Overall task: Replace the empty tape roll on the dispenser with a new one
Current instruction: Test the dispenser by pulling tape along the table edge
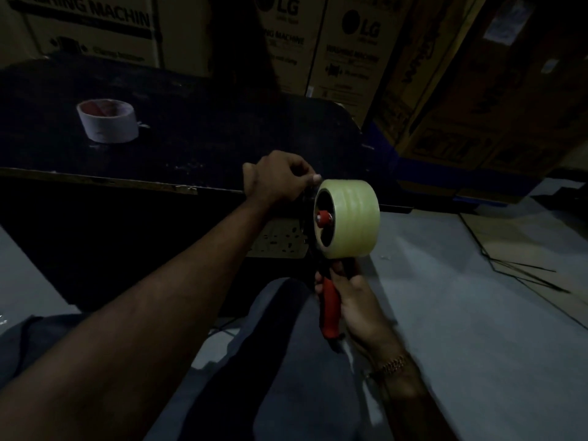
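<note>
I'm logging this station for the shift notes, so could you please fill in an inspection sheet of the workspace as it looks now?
Surface: dark table, worn front edge.
Job's things: full tape roll mounted on dispenser, red hub; empty core standing on the table.
Clutter: flattened cardboard on the floor.
Grippers: left hand pinching at the roll's top edge; right hand gripping red handle.
Cables: nothing seen.
Surroundings: stacked washing machine boxes, dim light.

Left hand (276, 183) hides dispenser (329, 300) front; right hand (356, 307) motion-blurred; cartons (350, 52) cut off at top.
</note>
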{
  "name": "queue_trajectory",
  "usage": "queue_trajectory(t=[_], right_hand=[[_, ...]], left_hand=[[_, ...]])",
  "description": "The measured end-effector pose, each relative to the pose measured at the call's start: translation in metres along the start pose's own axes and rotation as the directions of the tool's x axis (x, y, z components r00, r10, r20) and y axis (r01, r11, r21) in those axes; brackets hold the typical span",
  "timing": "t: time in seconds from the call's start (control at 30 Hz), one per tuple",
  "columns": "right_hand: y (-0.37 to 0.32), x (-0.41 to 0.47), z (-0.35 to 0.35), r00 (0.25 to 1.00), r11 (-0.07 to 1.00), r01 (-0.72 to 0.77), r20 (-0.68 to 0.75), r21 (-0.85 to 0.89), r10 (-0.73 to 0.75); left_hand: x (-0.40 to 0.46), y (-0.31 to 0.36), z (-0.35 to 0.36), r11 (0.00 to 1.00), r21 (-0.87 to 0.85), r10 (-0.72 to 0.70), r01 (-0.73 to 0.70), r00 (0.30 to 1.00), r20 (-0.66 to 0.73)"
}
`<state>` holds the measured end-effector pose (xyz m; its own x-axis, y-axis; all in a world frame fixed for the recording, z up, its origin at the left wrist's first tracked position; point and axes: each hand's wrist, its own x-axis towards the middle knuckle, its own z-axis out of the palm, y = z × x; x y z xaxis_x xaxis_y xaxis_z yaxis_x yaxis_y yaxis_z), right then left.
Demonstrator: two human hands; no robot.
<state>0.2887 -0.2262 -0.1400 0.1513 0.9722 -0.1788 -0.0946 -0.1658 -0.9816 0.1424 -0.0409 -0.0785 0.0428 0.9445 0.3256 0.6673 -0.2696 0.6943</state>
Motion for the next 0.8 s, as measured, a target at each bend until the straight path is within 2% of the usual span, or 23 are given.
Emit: queue_trajectory(t=[0.1,0.2,0.5,0.8], right_hand=[[0.001,0.001,-0.003,1.0,0.993,0.022,0.001,-0.12,-0.022],[0.005,0.0,-0.003,1.0,0.985,0.003,-0.025,-0.174,-0.007],[0.017,0.001,0.005,0.997,0.984,0.072,0.022,-0.165,-0.069],[0.033,0.002,-0.005,0.991,0.964,0.131,-0.001,-0.231,-0.134]], left_hand=[[-0.005,0.002,0.0,1.0,0.002,0.006,-0.006,1.0,-0.005],[-0.005,0.002,-0.003,0.996,0.092,0.007,-0.005,1.0,-0.02],[0.013,0.005,-0.007,0.986,0.133,-0.119,0.102,0.984,0.129],[0.016,0.003,-0.005,0.982,0.146,-0.142,0.121,0.979,0.144]])
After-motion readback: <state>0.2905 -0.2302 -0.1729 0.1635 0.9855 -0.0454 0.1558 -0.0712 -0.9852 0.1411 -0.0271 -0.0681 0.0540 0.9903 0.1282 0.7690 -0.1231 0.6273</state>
